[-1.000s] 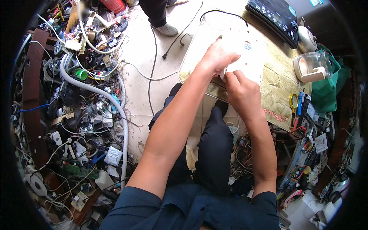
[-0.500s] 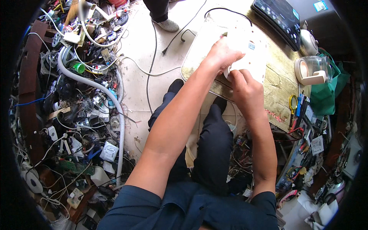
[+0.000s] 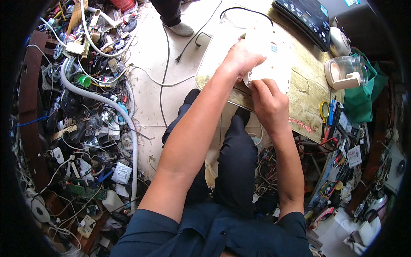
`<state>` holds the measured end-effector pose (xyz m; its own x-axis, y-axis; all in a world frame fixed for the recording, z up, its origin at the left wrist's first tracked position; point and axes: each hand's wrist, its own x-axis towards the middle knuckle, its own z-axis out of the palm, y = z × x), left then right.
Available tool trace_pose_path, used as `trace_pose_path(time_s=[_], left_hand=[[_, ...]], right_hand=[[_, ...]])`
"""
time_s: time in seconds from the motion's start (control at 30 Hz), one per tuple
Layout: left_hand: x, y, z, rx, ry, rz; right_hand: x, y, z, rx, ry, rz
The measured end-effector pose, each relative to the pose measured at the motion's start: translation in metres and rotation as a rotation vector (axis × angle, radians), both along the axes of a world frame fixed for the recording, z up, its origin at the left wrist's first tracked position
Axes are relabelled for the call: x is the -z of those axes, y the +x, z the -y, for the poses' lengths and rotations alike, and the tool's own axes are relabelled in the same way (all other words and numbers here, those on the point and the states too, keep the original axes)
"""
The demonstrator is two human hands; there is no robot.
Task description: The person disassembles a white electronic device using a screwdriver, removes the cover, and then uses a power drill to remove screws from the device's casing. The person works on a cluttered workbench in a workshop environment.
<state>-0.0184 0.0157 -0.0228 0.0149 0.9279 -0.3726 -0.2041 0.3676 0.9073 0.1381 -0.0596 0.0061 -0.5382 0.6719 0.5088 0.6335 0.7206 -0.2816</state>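
Note:
A white flat appliance panel (image 3: 274, 66) with small holes and a blue-and-white label lies over the wooden-topped table (image 3: 306, 96). My left hand (image 3: 242, 62) grips its left side, thumb on top and the other fingers partly hidden. At the panel's near corner my right hand (image 3: 272, 100) is closed in a pinch. Its fingertips meet a small light piece (image 3: 249, 80) there, too small to name. From the panel's far side a black cord (image 3: 246, 8) curves away over the table.
A black induction cooker (image 3: 304, 21) sits at the far right of the table. Nearer are a glass jug (image 3: 346, 73), a green bag (image 3: 361, 100), a magnifying glass (image 3: 324, 110) and screwdrivers (image 3: 331, 115). Heaped parts and a grey hose (image 3: 98, 96) fill the left. Another person's foot (image 3: 182, 29) stands beyond.
The whole view has shifted slightly left. My left hand keeps its grip on the panel, while my right fingertips have shifted a little at the corner, showing more of the small piece.

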Motion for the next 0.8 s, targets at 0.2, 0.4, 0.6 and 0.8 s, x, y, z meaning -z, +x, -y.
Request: trace_pose_path(time_s=[0.2,0.4,0.6,0.8], left_hand=[[-0.004,-0.006,0.004,0.022,-0.041,-0.015],[-0.005,0.000,0.006,0.025,0.021,-0.084],[0.013,-0.010,0.004,0.044,0.051,0.101],[-0.011,0.001,0.009,0.030,0.027,0.123]], right_hand=[[-0.005,-0.012,0.006,0.094,-0.099,-0.041],[0.001,-0.008,0.008,0.167,-0.233,-0.212],[-0.015,0.028,0.036,0.225,-0.250,-0.262],[-0.012,0.211,0.067,0.890,-0.021,-0.053]])
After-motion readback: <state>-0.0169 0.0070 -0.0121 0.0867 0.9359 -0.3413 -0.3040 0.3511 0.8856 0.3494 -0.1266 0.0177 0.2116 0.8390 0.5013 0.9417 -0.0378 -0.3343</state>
